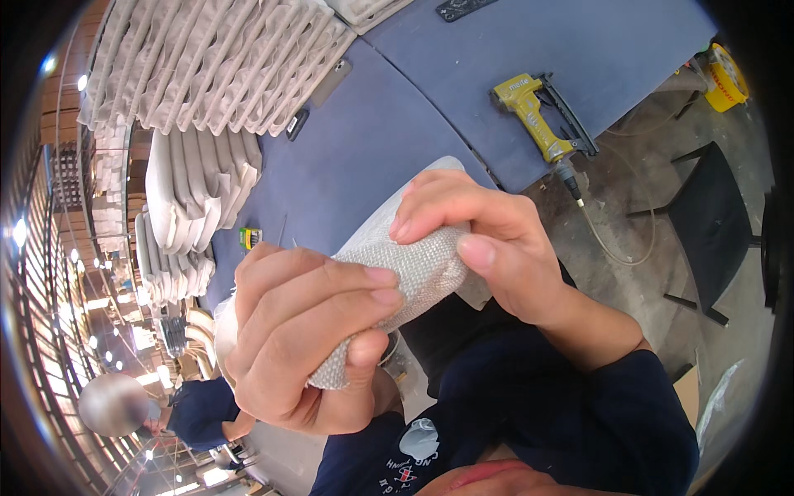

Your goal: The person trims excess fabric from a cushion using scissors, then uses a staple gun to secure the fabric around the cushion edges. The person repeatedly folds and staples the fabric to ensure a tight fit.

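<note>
Gripping a piece of grey woven fabric (pixel 413 269) at the centre of the frame, both hands are closed on it. The left hand (pixel 306 339) at lower centre-left wraps the fabric's lower end, fingers curled over the top and thumb pressed up from below. The right hand (pixel 488 240), just right of centre, pinches the upper part between its fingers and thumb. The fabric runs between the two hands, held above a blue table (pixel 364 157) that fills the upper middle of the frame. A yellow staple gun (pixel 538 120) with a hose lies on the table at upper right. Stacks of pale padded panels (pixel 215 66) fill the upper left, and a small yellow tape measure (pixel 250 238) sits on the table left of the hands. Another person in dark blue (pixel 198 409) is at lower left
</note>
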Available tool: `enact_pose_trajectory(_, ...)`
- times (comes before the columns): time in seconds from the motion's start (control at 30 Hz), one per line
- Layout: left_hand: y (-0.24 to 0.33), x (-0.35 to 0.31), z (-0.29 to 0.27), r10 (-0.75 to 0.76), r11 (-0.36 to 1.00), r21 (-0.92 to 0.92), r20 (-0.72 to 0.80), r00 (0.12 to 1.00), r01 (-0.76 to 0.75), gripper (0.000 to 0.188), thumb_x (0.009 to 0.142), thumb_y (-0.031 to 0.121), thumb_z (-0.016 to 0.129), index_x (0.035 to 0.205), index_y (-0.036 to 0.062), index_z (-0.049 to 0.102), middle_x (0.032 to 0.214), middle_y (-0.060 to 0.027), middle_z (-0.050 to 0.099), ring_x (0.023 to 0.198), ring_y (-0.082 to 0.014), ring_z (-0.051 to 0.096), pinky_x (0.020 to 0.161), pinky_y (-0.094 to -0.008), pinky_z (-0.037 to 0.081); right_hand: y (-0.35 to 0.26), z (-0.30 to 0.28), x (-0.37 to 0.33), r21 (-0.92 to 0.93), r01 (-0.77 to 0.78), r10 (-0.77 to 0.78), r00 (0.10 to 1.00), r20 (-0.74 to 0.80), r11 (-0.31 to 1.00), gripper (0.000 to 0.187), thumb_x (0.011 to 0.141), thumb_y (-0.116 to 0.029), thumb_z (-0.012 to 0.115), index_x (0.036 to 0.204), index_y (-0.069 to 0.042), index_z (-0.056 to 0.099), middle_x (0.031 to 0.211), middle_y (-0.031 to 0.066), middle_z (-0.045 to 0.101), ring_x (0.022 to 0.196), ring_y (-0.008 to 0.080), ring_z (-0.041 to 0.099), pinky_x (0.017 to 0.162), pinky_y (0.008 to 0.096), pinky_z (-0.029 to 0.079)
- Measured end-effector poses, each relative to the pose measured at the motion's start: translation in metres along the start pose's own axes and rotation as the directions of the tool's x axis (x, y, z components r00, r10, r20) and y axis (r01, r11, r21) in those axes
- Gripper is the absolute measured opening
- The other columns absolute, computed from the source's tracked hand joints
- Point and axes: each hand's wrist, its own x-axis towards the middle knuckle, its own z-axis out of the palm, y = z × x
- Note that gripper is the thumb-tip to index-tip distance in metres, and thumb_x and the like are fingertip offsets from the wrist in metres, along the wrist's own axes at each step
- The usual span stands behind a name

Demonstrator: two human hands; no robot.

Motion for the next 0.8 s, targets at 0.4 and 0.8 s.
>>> enact_pose_trajectory(0.4,-0.005,-0.003,-0.018,0.055,0.998,0.029,0.037,0.998,-0.056,0.02,0.093,0.02,0.073,0.097,0.0004,0.076,0.091,-0.0139,0.077,0.077,-0.0247,0.063,0.07,-0.0366,0.042,-0.002,0.013,0.01,-0.116,0.074,-0.072,0.997,0.024,0.99,0.014,0.094,-0.006,0.068,0.106,-0.003,0.075,0.106,0.0084,0.075,0.109,0.0213,0.063,0.104,0.0404,0.045)
enact_pose_trajectory(0.8,0.004,0.009,-0.043,0.264,0.947,0.093,0.322,0.909,-0.308,0.022,0.086,0.024,0.075,0.094,0.0043,0.078,0.095,-0.0076,0.077,0.076,-0.0226,0.058,0.063,-0.0372,0.035,0.003,0.018,0.017,-0.123,0.083,-0.077,0.996,0.054,0.989,0.019,0.098,-0.015,0.067,0.11,-0.004,0.076,0.11,0.0081,0.076,0.116,0.0207,0.06,0.119,0.0456,0.033)
